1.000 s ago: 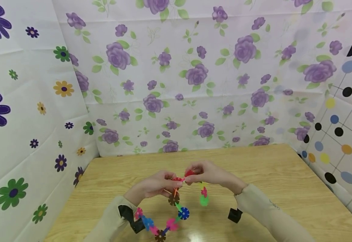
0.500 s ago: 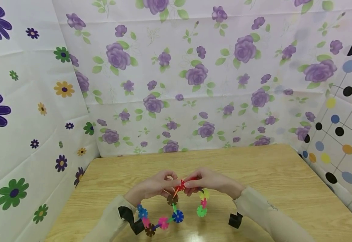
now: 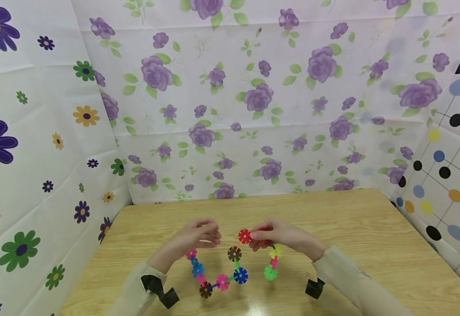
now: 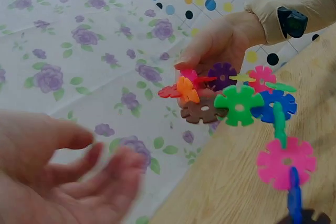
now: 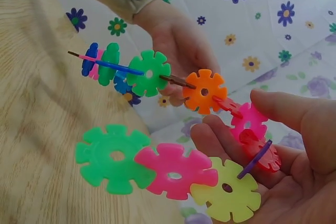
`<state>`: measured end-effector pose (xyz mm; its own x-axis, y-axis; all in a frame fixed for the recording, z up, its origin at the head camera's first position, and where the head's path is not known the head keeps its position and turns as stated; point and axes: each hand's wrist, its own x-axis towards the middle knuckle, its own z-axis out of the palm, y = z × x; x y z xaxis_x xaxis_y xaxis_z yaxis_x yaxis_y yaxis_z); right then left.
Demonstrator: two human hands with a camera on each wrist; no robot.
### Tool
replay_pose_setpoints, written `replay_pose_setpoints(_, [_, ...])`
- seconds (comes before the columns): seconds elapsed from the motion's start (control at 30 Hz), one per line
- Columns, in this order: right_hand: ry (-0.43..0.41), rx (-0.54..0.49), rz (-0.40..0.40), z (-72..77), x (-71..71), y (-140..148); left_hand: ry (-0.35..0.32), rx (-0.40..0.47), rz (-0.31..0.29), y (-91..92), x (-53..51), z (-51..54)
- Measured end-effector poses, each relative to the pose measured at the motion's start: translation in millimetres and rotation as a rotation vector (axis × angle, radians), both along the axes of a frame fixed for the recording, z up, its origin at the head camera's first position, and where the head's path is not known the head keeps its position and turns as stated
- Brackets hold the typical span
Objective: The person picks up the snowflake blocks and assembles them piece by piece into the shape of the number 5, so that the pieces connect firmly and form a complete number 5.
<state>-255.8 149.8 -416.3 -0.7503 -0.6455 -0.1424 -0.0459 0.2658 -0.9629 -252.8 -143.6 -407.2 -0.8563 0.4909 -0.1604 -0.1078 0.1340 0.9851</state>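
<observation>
A chain of colourful notched plastic discs hangs from my right hand, which pinches it at a pink disc beside red ones. On one side dangle a yellow disc, a pink one and a green disc. The longer side runs from a red disc through orange, a brown disc, green and a blue disc, then loops left to another brown disc and up towards the left forearm. My left hand holds nothing; its loosely bent fingers are apart from the chain and blurred in the left wrist view.
The wooden table lies beneath both hands. Floral cloth hangs behind it, with patterned cloths at left and right. Black camera straps sit on both sleeves.
My left hand has let go of the red disc and drawn back left. The right hand has shifted slightly right, keeping the chain, whose red disc now faces forward in full view.
</observation>
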Motion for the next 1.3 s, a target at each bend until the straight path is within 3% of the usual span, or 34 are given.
replay_pose_setpoints(0.23, [0.016, -0.002, -0.055, 3.1, -3.7, 13.3, 0.015, 0.259, 0.524, -11.5, 1.0, 0.3])
replay_pose_setpoints(0.3, [0.014, -0.010, -0.072, 3.1, -5.3, 16.7, -0.007, 0.258, 0.601, -17.2, 2.9, -4.3])
replay_pose_setpoints(0.33, [0.014, -0.013, -0.081, 2.9, -5.9, 18.3, -0.032, 0.239, 0.610, -20.0, 4.7, -7.2])
replay_pose_setpoints(0.37, [0.012, -0.017, -0.088, 2.6, -6.6, 19.8, -0.060, 0.205, 0.592, -23.1, 7.1, -11.0])
replay_pose_setpoints(0.43, [0.003, -0.027, -0.099, 1.9, -7.9, 22.9, -0.121, 0.127, 0.471, -28.7, 12.4, -19.7])
replay_pose_setpoints(0.57, [-0.010, -0.047, -0.116, 0.2, -10.0, 28.5, -0.249, 0.035, 0.115, -31.7, 21.6, -35.0])
replay_pose_setpoints(0.6, [-0.013, -0.051, -0.120, -0.4, -10.5, 29.7, -0.274, 0.032, 0.049, -30.4, 22.6, -37.5])
replay_pose_setpoints(0.7, [-0.018, -0.070, -0.136, -2.3, -12.0, 32.8, -0.351, 0.071, -0.043, -24.2, 24.2, -42.7])
replay_pose_setpoints(0.87, [-0.037, -0.110, -0.173, -6.1, -14.1, 37.6, -0.361, 0.151, -0.061, -11.7, 20.8, -45.6])
replay_pose_setpoints(1.07, [-0.044, -0.135, -0.222, -16.7, -15.2, 41.2, -0.270, 0.151, 0.043, 0.2, 12.5, -46.2])
replay_pose_setpoints(1.3, [-0.032, -0.050, -0.298, -41.2, -9.3, 38.6, -0.192, 0.085, 0.122, 4.3, 4.8, -48.1])
